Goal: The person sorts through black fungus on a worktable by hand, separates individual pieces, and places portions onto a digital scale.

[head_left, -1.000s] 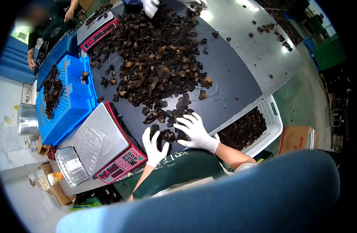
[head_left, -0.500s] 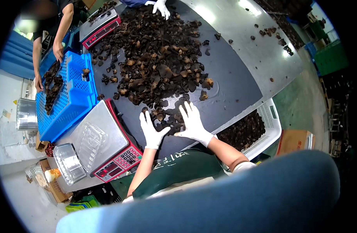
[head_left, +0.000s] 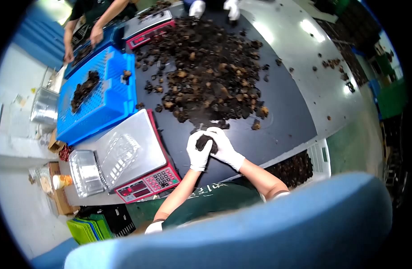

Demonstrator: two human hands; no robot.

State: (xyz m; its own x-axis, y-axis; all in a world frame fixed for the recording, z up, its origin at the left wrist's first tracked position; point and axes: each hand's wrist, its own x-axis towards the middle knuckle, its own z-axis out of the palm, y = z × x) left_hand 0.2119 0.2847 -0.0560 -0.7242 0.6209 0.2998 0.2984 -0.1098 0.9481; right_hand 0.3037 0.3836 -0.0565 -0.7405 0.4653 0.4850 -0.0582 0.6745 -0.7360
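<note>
My left hand [head_left: 198, 152] and my right hand [head_left: 223, 148], both in white gloves, are cupped together around a clump of dark wood ear mushrooms [head_left: 207, 144]. The clump shows between the thumbs and fingers, just above the dark mat [head_left: 277, 107]. Beyond my hands spreads the large heap of brown-black wood ear mushrooms [head_left: 210, 80]. A red scale [head_left: 138, 148] with a metal top stands to the left of my hands. On it lies a clear plastic tray [head_left: 120, 154].
A blue crate [head_left: 96, 96] with some mushrooms on top stands at left, near a co-worker's bare hands [head_left: 96, 35]. Stacked clear trays [head_left: 85, 172] sit beside the scale. Another person's gloved hands [head_left: 197, 9] are at the far edge. A white basket [head_left: 321, 157] holds mushrooms at right.
My hands have come together from spread positions and closed around the mushroom clump. The far person's gloved hand has drawn back from the heap. The whole view has shifted slightly.
</note>
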